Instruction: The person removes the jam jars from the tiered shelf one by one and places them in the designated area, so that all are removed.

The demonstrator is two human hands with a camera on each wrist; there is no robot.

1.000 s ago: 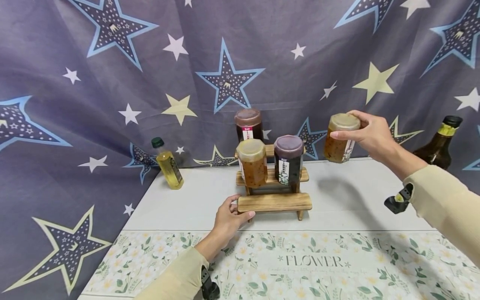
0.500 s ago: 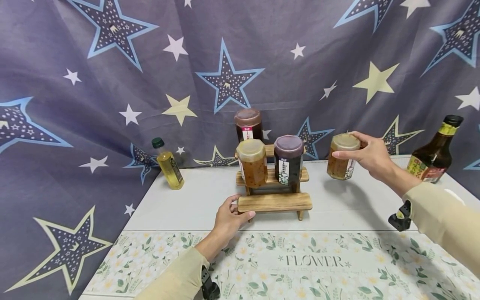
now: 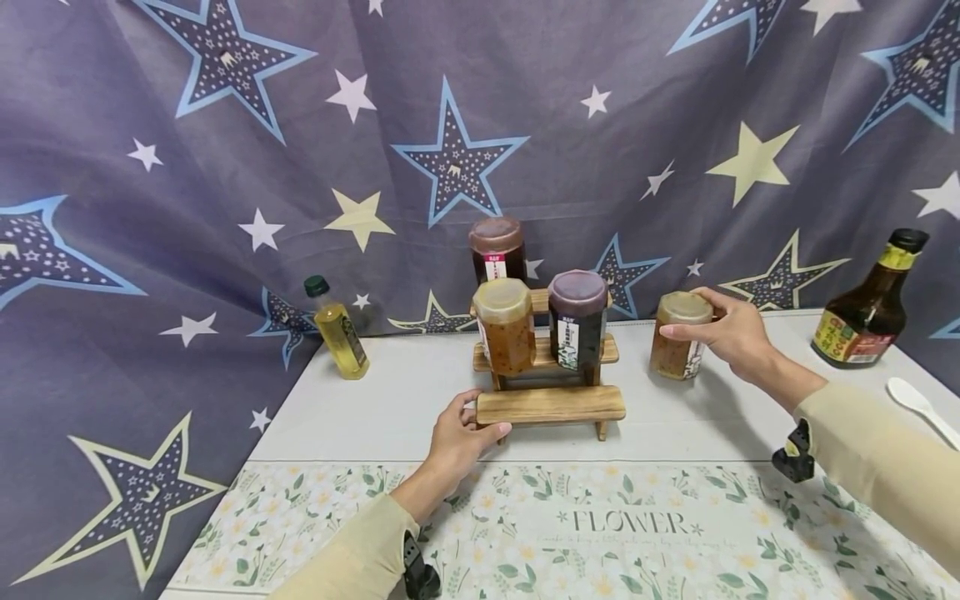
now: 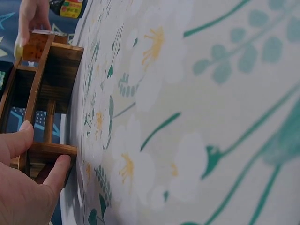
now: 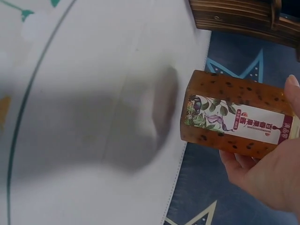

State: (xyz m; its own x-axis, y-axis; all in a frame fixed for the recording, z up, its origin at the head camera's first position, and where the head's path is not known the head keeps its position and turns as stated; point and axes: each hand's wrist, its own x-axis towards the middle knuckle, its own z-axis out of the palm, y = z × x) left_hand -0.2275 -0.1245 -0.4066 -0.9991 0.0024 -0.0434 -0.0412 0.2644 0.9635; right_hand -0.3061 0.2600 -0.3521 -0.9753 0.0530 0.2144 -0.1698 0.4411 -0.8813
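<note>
The amber jar has come down since a second ago, from well above the white tabletop to close over it, right of the rack; whether its base touches is hard to tell. The right hand brings it down upright, the forearm slanting in from the right, fingers closed round the jar's upper part, thumb across the front. The left hand stays where it was, reaching up from below, its thumb and fingers clamped about the left end of the rack's lowest shelf.

Four jars are in sight, counting the held one. The other three stand on the rack, which has three shelves: a second amber jar and a purple jar side by side on the middle one, and a red jar on the top one, to the left.

There are two bottles, an oil bottle well left of the rack and a sauce bottle beyond the right hand. One white spoon lies near the sauce bottle. One flowered mat spreads along the front, and a starry curtain hangs behind.
</note>
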